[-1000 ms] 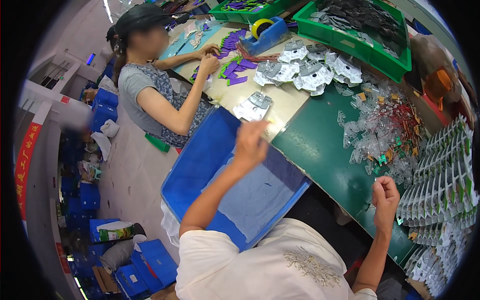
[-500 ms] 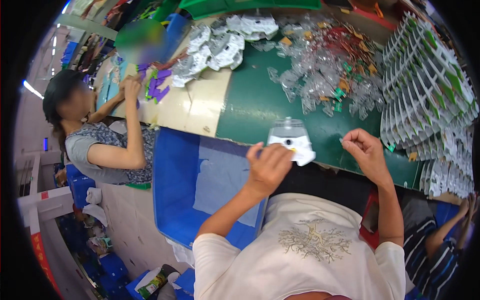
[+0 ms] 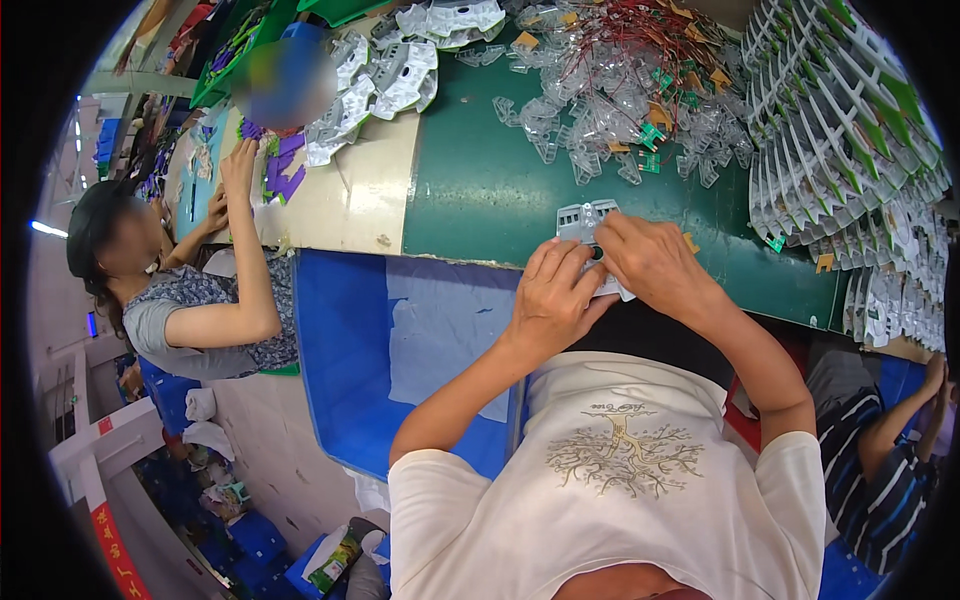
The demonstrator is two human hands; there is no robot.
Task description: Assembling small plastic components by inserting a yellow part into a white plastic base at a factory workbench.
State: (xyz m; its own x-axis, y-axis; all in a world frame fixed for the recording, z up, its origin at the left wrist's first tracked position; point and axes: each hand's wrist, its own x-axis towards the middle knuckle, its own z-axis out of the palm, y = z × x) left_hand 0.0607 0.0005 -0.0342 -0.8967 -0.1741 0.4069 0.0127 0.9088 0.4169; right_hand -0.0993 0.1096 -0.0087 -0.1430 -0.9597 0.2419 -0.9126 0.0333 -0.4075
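Observation:
A white and grey plastic housing (image 3: 578, 222) is held at the near edge of the green table top (image 3: 480, 180), partly covered by my fingers. My left hand (image 3: 552, 295) grips its left side and lower end, fingers curled round it. My right hand (image 3: 648, 255) is closed, with its fingertips pressed down on the housing's right side. Whatever small piece those fingertips may hold is hidden. Beyond my hands lies a heap of clear plastic parts (image 3: 550, 118) mixed with red wires (image 3: 620, 45) and small green circuit boards (image 3: 652, 135).
Stacked white and green housings (image 3: 840, 130) rise at the right. More white housings (image 3: 405, 80) lie at the back left. A blue bin (image 3: 345, 370) stands below the table edge on my left. One co-worker (image 3: 215, 290) sits at the left, another in a striped shirt (image 3: 860, 465) at the right.
My right hand has moved left from beside the stack onto the housing. The housing is turned in my left hand and shows a different face. The view has shifted slightly.

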